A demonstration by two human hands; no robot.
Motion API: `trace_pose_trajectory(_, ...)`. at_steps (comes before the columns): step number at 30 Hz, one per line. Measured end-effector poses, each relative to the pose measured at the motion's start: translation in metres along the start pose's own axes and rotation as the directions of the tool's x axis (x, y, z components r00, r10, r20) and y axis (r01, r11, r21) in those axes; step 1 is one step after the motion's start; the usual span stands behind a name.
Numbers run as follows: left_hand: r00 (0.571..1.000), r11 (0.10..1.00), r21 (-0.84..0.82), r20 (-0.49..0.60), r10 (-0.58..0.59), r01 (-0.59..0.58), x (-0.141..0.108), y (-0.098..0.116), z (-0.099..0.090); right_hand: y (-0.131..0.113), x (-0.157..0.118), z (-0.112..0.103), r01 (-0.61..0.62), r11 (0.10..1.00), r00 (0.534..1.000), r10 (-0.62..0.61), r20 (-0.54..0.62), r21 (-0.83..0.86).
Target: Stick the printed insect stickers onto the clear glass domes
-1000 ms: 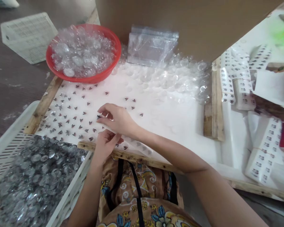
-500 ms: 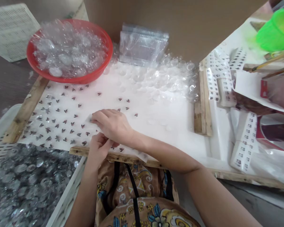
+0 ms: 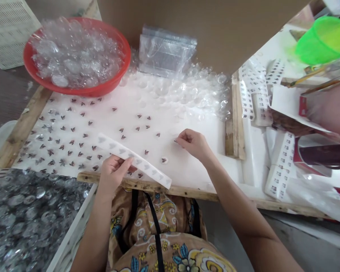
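Note:
A white strip (image 3: 150, 166) with faint grey marks lies slantwise across my left hand (image 3: 116, 170), pinched between thumb and fingers near the table's front edge. My right hand (image 3: 194, 143) is closed in a pinch over the white surface to the right, with a small dark sticker (image 3: 176, 141) at its fingertips. Small dark printed stickers (image 3: 72, 142) are spread over the left and middle of the white tabletop (image 3: 186, 173). Clear round domes (image 3: 194, 90) lie in a loose mass along the back of the surface.
A red basin (image 3: 113, 85) heaped with clear pieces stands at the back left. A clear plastic box (image 3: 165, 53) is behind the domes. Wooden strips (image 3: 25, 126) edge the table. Bundled sticker strips (image 3: 280, 166) lie at right; a crate (image 3: 65, 234) of clear pieces sits lower left.
My right hand has moved right, away from my left hand, with a small sticker at its fingertips. The white strip now shows in full view across my left hand. The view has shifted slightly.

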State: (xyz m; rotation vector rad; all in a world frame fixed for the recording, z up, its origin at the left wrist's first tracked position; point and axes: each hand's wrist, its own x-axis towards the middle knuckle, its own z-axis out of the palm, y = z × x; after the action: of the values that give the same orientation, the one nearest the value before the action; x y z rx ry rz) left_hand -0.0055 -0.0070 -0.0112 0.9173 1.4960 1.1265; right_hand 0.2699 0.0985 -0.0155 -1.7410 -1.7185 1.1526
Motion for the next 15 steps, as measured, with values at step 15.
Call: trace_pose_trajectory(15, 1.000, 1.000, 0.021, 0.012, -0.007, 0.007, 0.000, -0.001, 0.000, -0.001, -0.002, 0.012, 0.082, 0.965, 0.996, -0.090, -0.024, -0.248)
